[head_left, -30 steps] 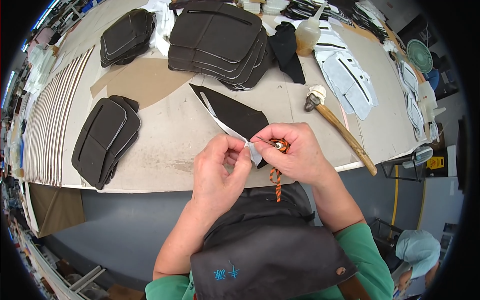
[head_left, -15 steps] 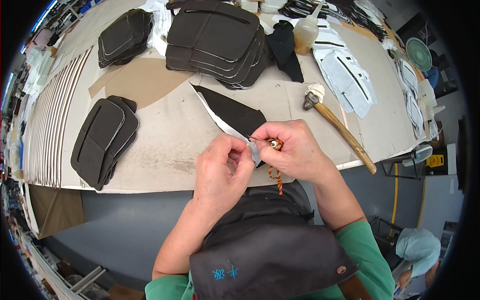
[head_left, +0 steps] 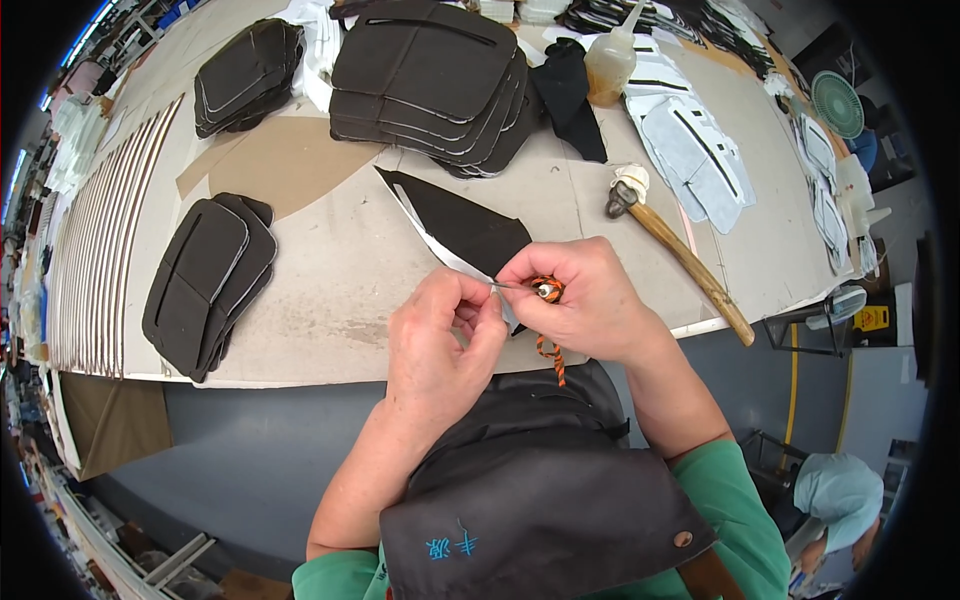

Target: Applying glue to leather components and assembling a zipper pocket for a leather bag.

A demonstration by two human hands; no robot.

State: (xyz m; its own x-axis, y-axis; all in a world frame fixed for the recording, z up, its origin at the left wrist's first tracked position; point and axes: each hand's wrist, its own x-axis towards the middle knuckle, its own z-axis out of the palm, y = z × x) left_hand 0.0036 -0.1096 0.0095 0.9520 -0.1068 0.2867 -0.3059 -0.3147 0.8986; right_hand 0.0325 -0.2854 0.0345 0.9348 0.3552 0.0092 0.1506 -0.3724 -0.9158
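A black fabric piece with a white strip along its left edge lies before me, its near end between my hands. My left hand is closed, thumb and forefinger pinching the white strip at that end. In my right hand is a thin, pointed metal tool with an orange-and-black cord coiled at its rear and dangling below. The tool's tip touches or nearly touches the strip beside my left fingertips. My fingers hide most of the tool, so its exact kind is unclear.
A hammer lies to the right on the table. Dark panel stacks stand at the back, with another stack at left. A squeeze bottle stands near white panels. A person is at lower right.
The tool's tip has shifted slightly toward my left fingertips and lies flatter. The fabric's far end has moved a little left. Both hands stay nearly in place.
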